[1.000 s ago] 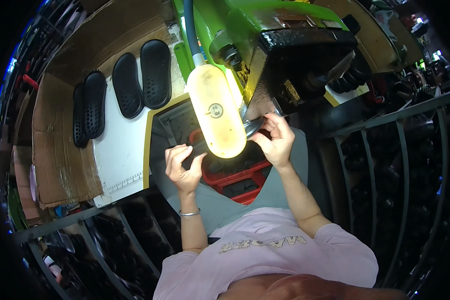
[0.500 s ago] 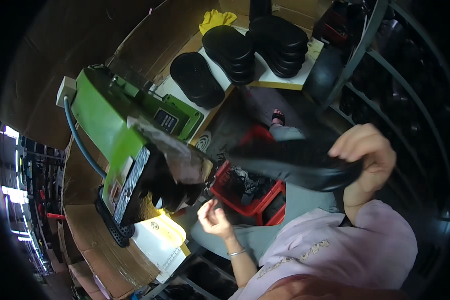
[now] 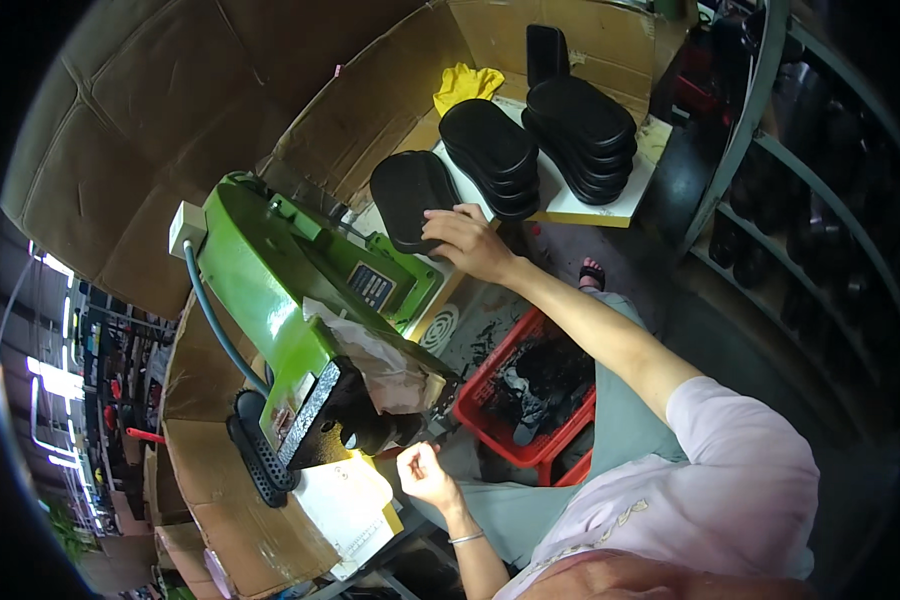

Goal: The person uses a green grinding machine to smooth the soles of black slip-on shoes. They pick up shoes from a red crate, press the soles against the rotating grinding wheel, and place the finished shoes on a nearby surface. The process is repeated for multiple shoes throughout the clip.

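Note:
Up at the bench, my right hand [image 3: 470, 242] has its fingers over the near end of a black shoe sole [image 3: 410, 200], gripping it at the edge; the thumb is hidden. Beside it stand two stacks of the same thick soles, a middle stack [image 3: 488, 140] and a right stack [image 3: 582, 125]. Low in front of the green machine [image 3: 255, 250], my left hand [image 3: 428, 475] is curled, fingers drawn in near the machine's dark head [image 3: 345, 430]. Whether anything small is inside those fingers cannot be seen.
A red basket [image 3: 510, 453] with dark scraps sits on the floor by my legs. A yellow cloth [image 3: 467, 88] lies at the back of the bench. Cardboard walls [image 3: 370, 110] surround the machine. A metal rack [image 3: 730, 160] with dark items stands at right.
My right hand has swung left and away from me to the bench; the black sole it held in the air is no longer there. My left hand's fingers have curled in more. The view has shifted.

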Demonstrator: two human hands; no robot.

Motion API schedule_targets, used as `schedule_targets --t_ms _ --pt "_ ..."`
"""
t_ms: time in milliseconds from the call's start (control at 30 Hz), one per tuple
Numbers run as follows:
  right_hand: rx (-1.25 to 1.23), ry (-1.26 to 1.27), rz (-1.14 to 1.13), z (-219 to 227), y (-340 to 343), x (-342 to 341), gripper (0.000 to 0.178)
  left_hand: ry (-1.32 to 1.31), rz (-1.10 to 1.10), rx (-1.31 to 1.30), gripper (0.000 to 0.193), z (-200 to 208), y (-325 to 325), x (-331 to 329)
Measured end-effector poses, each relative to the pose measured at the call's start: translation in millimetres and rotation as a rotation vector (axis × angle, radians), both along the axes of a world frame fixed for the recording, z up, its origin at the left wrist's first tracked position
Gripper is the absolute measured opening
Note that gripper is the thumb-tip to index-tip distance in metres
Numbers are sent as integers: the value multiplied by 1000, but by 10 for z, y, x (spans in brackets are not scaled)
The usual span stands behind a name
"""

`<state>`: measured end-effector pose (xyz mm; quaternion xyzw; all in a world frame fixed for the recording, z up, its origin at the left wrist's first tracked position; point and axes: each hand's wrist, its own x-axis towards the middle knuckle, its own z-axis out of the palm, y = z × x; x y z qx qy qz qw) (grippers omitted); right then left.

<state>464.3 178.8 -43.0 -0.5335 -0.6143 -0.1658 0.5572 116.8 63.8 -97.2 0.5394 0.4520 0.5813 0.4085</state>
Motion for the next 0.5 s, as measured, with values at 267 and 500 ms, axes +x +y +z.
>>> schedule_targets --t_ms 267,500 --pt "-58 -102 -13 65 -76 -92 36 80 15 -12 5 -312 36 -409" --pt "-159 -188 -157 178 -759 -180 32 525 289 336 5 536 1305 -1753"
